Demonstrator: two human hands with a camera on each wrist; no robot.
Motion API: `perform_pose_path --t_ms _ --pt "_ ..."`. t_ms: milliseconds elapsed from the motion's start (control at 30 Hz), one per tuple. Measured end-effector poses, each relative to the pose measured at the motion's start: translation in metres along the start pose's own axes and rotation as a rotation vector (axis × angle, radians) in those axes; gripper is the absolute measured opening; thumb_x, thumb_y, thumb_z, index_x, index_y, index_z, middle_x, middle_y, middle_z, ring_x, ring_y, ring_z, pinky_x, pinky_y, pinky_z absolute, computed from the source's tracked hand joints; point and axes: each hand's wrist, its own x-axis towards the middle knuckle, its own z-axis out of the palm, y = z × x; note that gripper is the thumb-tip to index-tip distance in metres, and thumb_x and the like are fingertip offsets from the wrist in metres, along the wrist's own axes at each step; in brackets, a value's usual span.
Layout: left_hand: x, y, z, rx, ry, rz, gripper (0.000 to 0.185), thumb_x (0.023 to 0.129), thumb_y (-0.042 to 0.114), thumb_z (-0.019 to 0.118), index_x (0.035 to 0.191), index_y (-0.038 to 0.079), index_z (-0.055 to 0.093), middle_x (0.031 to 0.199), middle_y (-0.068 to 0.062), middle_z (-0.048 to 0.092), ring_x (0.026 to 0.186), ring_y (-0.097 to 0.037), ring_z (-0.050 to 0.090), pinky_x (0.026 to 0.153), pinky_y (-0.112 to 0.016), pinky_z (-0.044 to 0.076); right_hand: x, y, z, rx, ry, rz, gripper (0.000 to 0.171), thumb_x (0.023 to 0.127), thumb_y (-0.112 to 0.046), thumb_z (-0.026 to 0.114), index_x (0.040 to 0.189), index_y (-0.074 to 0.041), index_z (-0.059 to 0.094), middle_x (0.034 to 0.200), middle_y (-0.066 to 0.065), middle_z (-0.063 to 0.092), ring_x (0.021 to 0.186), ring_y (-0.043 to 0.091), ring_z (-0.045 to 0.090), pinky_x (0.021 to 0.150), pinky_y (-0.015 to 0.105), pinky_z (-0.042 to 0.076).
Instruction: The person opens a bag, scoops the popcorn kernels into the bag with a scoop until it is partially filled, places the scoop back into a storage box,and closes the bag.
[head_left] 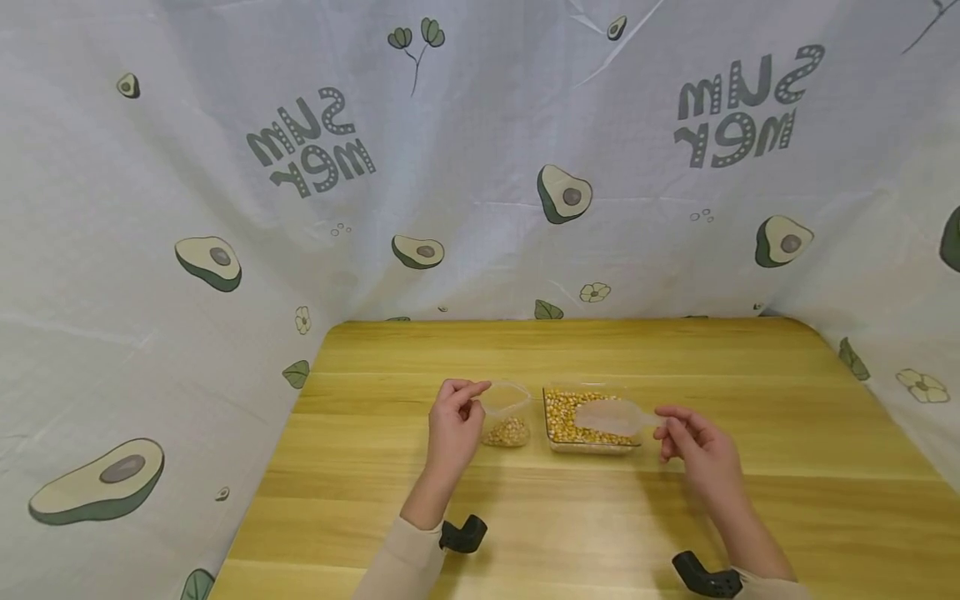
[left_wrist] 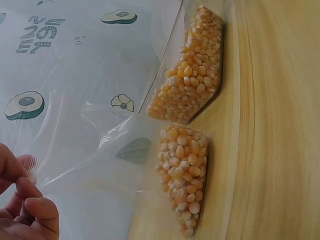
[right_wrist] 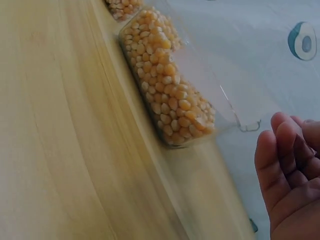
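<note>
clear plastic bag (head_left: 507,410) stands on the surface (head_left: 558,517) just right of your left grip (head_left: 455,423), which pinches its rim; corn kernels (left_wrist: 182,170) weigh down its bottom. expect light, limp, slippery film, best held by that rim. your right grip (head_left: 703,454) pinches the handle of a translucent scoop (head_left: 606,417), likely light and stiff, resting in the clear box (head_left: 592,448) to its left. only the head view shows the bag's open mouth; the left-wrist view shows film drawn taut from your fingers.
</note>
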Motion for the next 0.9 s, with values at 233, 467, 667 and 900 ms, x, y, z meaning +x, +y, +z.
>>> perform_pose_path --t_ms 233,467,667,900 --pt "-0.001 -0.003 0.000 -0.031 0.001 -0.006 0.033 0.093 -0.007 0.052 0.117 0.001 0.073 0.108 -0.011 0.057 0.071 -0.009 0.045 0.056 -0.014 0.035 0.002 -0.012 -0.008 -0.200 -0.025 -0.039 0.032 0.105 -0.019 0.049 0.120 0.006 0.061 0.080 -0.006 0.068 0.063 0.013 0.060 0.060 0.029 0.057" --pt "0.000 -0.003 0.001 -0.047 0.017 0.001 0.034 0.092 -0.008 0.052 0.116 0.001 0.074 0.106 -0.011 0.057 0.073 -0.009 0.047 0.054 -0.014 0.034 0.007 -0.022 -0.017 -0.357 -0.038 -0.120 0.028 0.105 -0.017 0.049 0.119 0.004 0.061 0.079 -0.006 0.065 0.063 0.013 0.061 0.059 0.025 0.056" --pt "0.000 -0.004 0.002 -0.062 0.025 0.009 0.034 0.092 -0.009 0.052 0.115 0.002 0.074 0.106 -0.011 0.057 0.075 -0.010 0.048 0.055 -0.014 0.035 0.011 -0.024 -0.016 -0.441 -0.055 -0.161 0.026 0.105 -0.016 0.049 0.119 0.000 0.064 0.078 0.001 0.065 0.061 0.012 0.061 0.057 0.027 0.056" --pt "-0.001 -0.004 0.003 -0.078 0.038 -0.003 0.034 0.092 -0.008 0.052 0.113 0.004 0.075 0.105 -0.010 0.057 0.075 -0.010 0.047 0.056 -0.014 0.036 0.013 -0.013 -0.007 -0.378 -0.106 -0.095 0.027 0.105 -0.014 0.048 0.121 0.004 0.062 0.077 0.006 0.064 0.060 0.014 0.060 0.057 0.030 0.056"
